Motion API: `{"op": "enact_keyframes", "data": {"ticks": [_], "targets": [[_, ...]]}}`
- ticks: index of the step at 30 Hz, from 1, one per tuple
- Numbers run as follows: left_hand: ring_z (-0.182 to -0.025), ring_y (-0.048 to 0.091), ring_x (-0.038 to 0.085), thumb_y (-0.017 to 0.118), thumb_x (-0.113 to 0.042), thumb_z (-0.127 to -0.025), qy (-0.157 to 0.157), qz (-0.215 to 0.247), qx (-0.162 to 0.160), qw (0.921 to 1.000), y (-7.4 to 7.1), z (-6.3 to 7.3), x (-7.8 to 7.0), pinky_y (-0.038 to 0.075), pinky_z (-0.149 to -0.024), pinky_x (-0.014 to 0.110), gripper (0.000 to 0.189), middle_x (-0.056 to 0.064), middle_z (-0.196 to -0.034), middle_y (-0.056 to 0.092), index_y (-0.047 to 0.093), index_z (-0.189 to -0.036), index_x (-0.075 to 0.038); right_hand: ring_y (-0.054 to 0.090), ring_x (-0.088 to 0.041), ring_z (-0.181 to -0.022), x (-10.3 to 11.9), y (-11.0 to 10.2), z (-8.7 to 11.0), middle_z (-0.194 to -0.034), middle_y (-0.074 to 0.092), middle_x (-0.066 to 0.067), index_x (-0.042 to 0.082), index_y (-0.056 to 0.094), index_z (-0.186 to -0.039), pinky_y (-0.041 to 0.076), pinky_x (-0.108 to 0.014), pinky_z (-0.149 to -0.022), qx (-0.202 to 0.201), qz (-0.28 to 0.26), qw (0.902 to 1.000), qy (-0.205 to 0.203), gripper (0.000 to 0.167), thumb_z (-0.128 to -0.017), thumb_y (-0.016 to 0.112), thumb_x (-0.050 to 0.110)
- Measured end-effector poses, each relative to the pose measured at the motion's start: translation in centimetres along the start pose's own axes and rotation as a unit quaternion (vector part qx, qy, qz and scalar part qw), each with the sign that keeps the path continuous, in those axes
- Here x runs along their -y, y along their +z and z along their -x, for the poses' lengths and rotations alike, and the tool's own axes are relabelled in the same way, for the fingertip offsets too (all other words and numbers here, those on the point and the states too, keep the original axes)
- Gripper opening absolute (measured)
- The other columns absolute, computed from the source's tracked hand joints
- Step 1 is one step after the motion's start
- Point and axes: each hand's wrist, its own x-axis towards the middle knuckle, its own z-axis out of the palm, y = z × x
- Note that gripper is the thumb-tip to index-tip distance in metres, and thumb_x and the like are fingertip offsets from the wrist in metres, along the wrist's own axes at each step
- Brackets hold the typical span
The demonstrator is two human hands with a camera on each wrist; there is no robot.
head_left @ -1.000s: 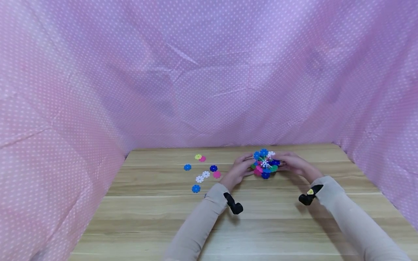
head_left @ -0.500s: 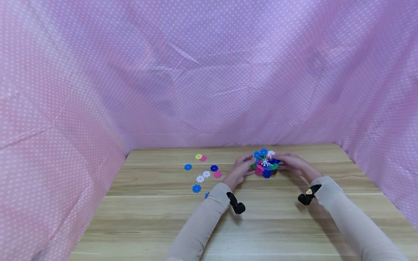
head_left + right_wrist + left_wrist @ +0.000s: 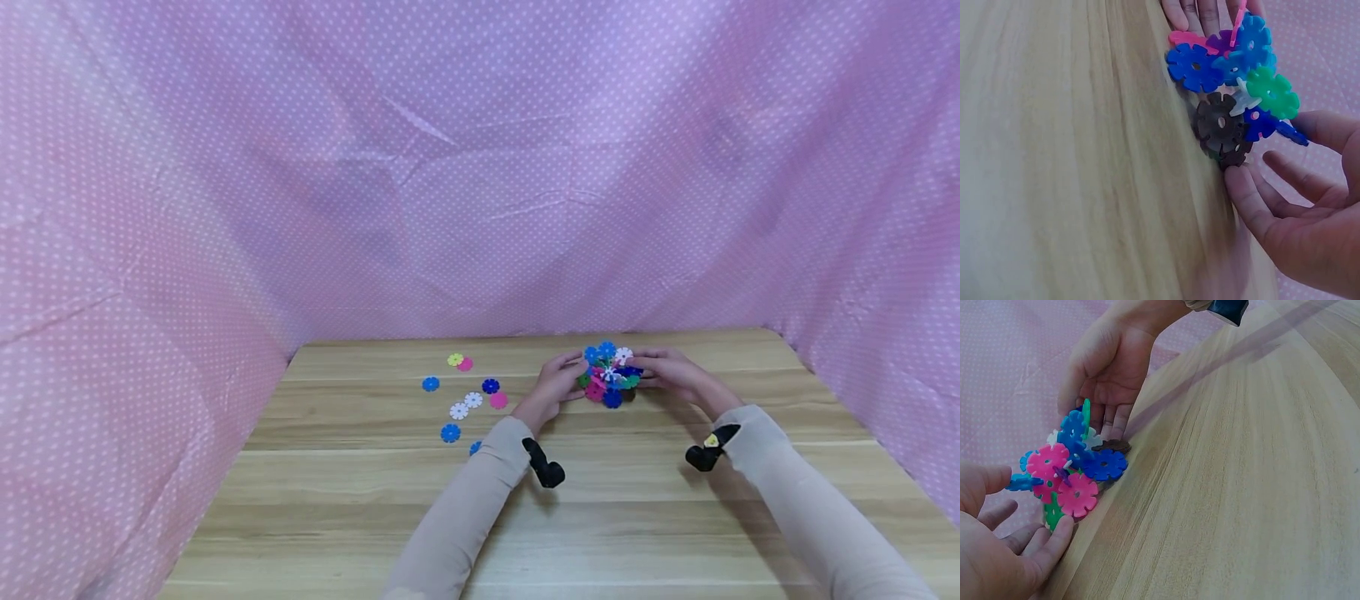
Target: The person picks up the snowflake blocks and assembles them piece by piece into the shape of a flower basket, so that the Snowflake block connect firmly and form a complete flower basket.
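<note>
A ball-shaped cluster of interlocking flower-shaped plastic discs (image 3: 609,375) sits toward the back right of the table. Pink, blue, green, white and brown discs make it up. From its left side my left hand (image 3: 553,390) holds it. In the left wrist view the thumb meets a light blue disc (image 3: 1022,482), while a lower fingertip touches a green disc (image 3: 1053,514). On the opposite side my right hand (image 3: 678,377) holds the cluster. The right wrist view has its thumb at a dark blue disc (image 3: 1292,133) and a finger against a brown disc (image 3: 1235,155).
Several loose discs lie left of the hands: a yellow disc (image 3: 455,360) beside a pink one, white discs (image 3: 459,411), and blue discs (image 3: 450,433). One blue disc (image 3: 476,448) is partly covered by the left sleeve. A pink dotted cloth (image 3: 480,208) surrounds the wooden table (image 3: 615,533).
My left wrist has shifted slightly right, showing more of the blue disc by the sleeve. The cluster has turned a little between the hands. The right hand stays nearly still.
</note>
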Motion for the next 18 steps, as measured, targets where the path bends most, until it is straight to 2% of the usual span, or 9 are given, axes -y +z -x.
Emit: {"op": "enact_keyframes", "data": {"ticks": [2,4,8,11,15,18], "targets": [[-0.117,0.065,0.024,0.063,-0.027,-0.102,0.000,-0.004,0.006,1.0000,-0.06,0.05,-0.12,0.060,-0.091,0.038,0.045,0.007,-0.140,0.062,0.056,-0.146,-0.018,0.064,-0.003,-0.101,-0.08,0.09,0.06,-0.151,0.041,-0.029,-0.015,0.020,-0.155,0.055,-0.030,-0.100,-0.004,-0.003,1.0000,0.001,0.068,-0.108,0.051,0.022],[-0.117,0.065,0.026,0.062,-0.027,-0.103,-0.002,-0.006,0.013,0.9999,-0.12,0.06,-0.23,0.060,-0.092,0.038,0.047,0.008,-0.142,0.061,0.054,-0.148,-0.019,0.064,-0.003,-0.101,-0.18,0.15,0.16,-0.151,0.041,-0.029,-0.014,0.018,-0.156,0.056,-0.029,-0.099,-0.010,-0.011,0.9999,0.000,0.069,-0.107,0.053,0.022],[-0.118,0.065,0.027,0.062,-0.027,-0.103,-0.004,-0.007,0.024,0.9997,-0.21,0.04,-0.37,0.059,-0.094,0.038,0.049,0.008,-0.144,0.059,0.051,-0.150,-0.020,0.067,-0.003,-0.100,-0.35,0.21,0.44,-0.135,0.058,-0.015,-0.011,0.019,-0.157,0.057,-0.029,-0.096,-0.016,-0.032,0.9993,-0.007,0.069,-0.106,0.055,0.019],[-0.114,0.067,0.026,0.063,-0.026,-0.102,-0.004,-0.007,0.022,0.9997,-0.27,0.08,-0.44,0.060,-0.092,0.038,0.050,0.008,-0.143,0.060,0.051,-0.150,-0.021,0.067,-0.003,-0.100,-0.37,0.25,0.59,-0.129,0.061,-0.007,-0.008,0.022,-0.158,0.057,-0.031,-0.096,-0.018,-0.035,0.9991,-0.013,0.068,-0.105,0.057,0.018],[-0.111,0.069,0.028,0.065,-0.023,-0.100,-0.005,0.000,0.019,0.9998,-0.33,0.20,-0.58,0.060,-0.092,0.040,0.051,0.010,-0.141,0.061,0.052,-0.149,-0.020,0.066,-0.003,-0.102,-0.23,0.26,0.72,-0.137,0.054,-0.015,-0.004,0.025,-0.158,0.056,-0.033,-0.099,-0.019,-0.030,0.9992,-0.018,0.065,-0.105,0.057,0.018],[-0.114,0.068,0.031,0.066,-0.021,-0.100,-0.006,0.006,0.024,0.9997,-0.51,0.33,-0.75,0.060,-0.093,0.042,0.053,0.013,-0.140,0.060,0.051,-0.150,-0.019,0.067,-0.005,-0.102,-0.03,0.19,0.85,-0.135,0.055,-0.014,-0.003,0.024,-0.159,0.056,-0.035,-0.100,-0.015,-0.029,0.9992,-0.021,0.064,-0.106,0.055,0.017]]}}
